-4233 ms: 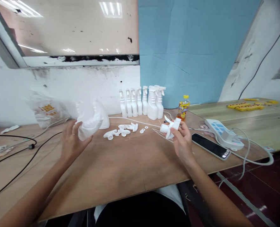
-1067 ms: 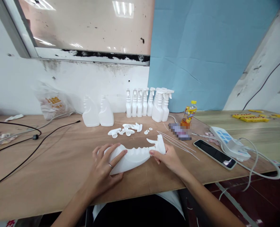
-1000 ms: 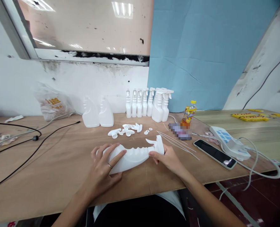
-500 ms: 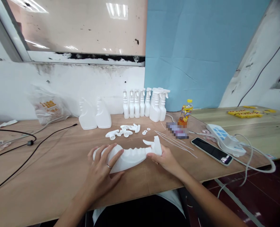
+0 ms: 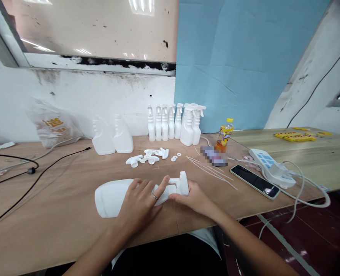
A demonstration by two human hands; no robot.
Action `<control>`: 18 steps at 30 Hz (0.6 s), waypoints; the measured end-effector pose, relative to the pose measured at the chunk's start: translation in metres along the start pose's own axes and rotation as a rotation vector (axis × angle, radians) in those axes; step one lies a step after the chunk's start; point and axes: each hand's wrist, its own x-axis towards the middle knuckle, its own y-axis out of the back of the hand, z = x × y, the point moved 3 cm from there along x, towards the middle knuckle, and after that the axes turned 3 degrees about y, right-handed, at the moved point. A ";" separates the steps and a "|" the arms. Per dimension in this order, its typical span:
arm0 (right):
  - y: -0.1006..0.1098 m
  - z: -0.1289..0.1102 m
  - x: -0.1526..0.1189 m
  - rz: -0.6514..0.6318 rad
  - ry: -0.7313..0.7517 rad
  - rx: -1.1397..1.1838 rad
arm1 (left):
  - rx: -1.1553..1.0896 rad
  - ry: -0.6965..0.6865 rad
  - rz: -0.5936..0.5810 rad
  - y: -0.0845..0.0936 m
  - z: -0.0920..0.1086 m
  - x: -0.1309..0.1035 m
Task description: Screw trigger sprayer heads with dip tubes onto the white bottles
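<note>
A white spray bottle [image 5: 112, 197] lies sideways over the front of the table, its base toward the left. My left hand [image 5: 142, 199] is wrapped around its ridged neck, the index finger reaching toward the trigger. At the bottle's top, my right hand [image 5: 194, 195] grips the white spray head [image 5: 183, 183] between thumb and fingers. The joint between head and neck is partly covered by my fingers. Just behind the bottle lie several loose white spray heads [image 5: 151, 156], small white washers [image 5: 174, 158] and thin white tubes [image 5: 212, 172].
Two headless white bottles [image 5: 124, 136] stand at the back left. Several bottles with spray heads [image 5: 171, 122] line the wall. To the right are a phone [image 5: 254, 182], a power strip [image 5: 273, 166] with cables and a drink bottle [image 5: 224, 134]. A black cable [image 5: 55, 168] crosses the left side.
My left hand has slid right, from the bottle's body to its neck. The bottle has rolled, showing its broad side, and the spray head has turned with its trigger now beside the neck.
</note>
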 end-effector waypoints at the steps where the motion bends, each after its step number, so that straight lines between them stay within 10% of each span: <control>1: -0.001 0.000 0.000 -0.008 -0.010 0.001 | -0.002 -0.011 0.024 -0.001 0.000 -0.001; 18: -0.002 -0.004 0.000 -0.035 0.011 -0.002 | -0.050 0.064 0.053 0.001 0.005 -0.005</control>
